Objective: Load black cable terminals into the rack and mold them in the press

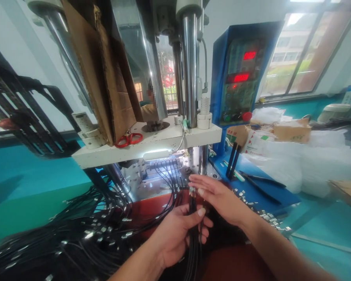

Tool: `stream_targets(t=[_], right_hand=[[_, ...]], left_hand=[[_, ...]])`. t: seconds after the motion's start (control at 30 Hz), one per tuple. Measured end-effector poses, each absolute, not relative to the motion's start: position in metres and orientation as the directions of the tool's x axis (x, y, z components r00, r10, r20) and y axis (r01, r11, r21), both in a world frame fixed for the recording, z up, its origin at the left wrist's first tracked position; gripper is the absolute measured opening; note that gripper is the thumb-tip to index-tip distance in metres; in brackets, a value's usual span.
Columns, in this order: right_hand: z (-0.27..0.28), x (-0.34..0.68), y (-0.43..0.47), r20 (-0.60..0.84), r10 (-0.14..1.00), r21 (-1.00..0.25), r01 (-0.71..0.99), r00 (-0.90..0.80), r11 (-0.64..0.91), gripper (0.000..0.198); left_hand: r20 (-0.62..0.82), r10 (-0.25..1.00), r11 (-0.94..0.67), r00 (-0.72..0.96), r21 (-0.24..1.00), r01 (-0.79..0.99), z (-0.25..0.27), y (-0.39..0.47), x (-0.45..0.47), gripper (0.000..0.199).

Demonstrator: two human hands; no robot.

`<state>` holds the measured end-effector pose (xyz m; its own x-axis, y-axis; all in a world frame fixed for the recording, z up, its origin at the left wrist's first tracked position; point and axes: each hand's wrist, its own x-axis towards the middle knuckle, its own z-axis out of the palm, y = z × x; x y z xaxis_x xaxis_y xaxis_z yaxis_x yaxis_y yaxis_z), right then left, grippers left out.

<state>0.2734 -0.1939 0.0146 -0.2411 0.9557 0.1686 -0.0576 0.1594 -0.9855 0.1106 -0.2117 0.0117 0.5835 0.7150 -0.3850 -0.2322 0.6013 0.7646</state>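
Observation:
A bundle of black cables (193,242) hangs upright in the grip of my left hand (175,230), the thumb pressed across it. Small metal connector ends (192,191) stick up at the top of the bundle. My right hand (218,197) is beside those ends with its fingers stretched out flat and together. Its thumb tip is close to the connectors; I cannot tell whether it touches them. Just beyond the hands, more black cables run into a metal mould (163,171) on the lit bed of a press.
A white press plate (152,140) carries red-handled scissors (128,139) and cardboard (117,89). Many loose cables (84,242) lie to the left. At the right are a blue control box (242,74), tweezers (263,181) on a blue shelf, and white bags (324,160).

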Motion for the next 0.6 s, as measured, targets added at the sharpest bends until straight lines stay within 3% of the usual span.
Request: stream_targets(t=[0.2, 0.33, 0.43, 0.5, 0.6], right_hand=[[0.016, 0.254, -0.212, 0.025, 0.938, -0.979, 0.182, -0.346, 0.093, 0.035], [0.014, 0.250, -0.210, 0.151, 0.910, -0.942, 0.224, -0.387, 0.251, 0.036], [0.007, 0.268, -0.186, 0.257, 0.925, -0.840, 0.410, -0.278, 0.357, 0.033], [-0.001, 0.283, -0.165, 0.311, 0.942, -0.734, 0.598, -0.127, 0.323, 0.033], [-0.011, 0.299, -0.145, 0.329, 0.942, -0.657, 0.702, -0.061, 0.274, 0.035]], left_hand=[[-0.392, 0.712, 0.634, 0.582, 0.716, -0.292, 0.013, -0.221, 0.106, 0.006], [-0.435, 0.719, 0.646, 0.542, 0.705, -0.292, 0.009, -0.222, 0.103, 0.005], [-0.445, 0.707, 0.666, 0.549, 0.680, -0.306, 0.005, -0.221, 0.100, 0.013], [-0.422, 0.700, 0.658, 0.576, 0.693, -0.293, 0.002, -0.221, 0.098, 0.017], [-0.382, 0.696, 0.632, 0.609, 0.728, -0.265, -0.002, -0.222, 0.095, 0.018]])
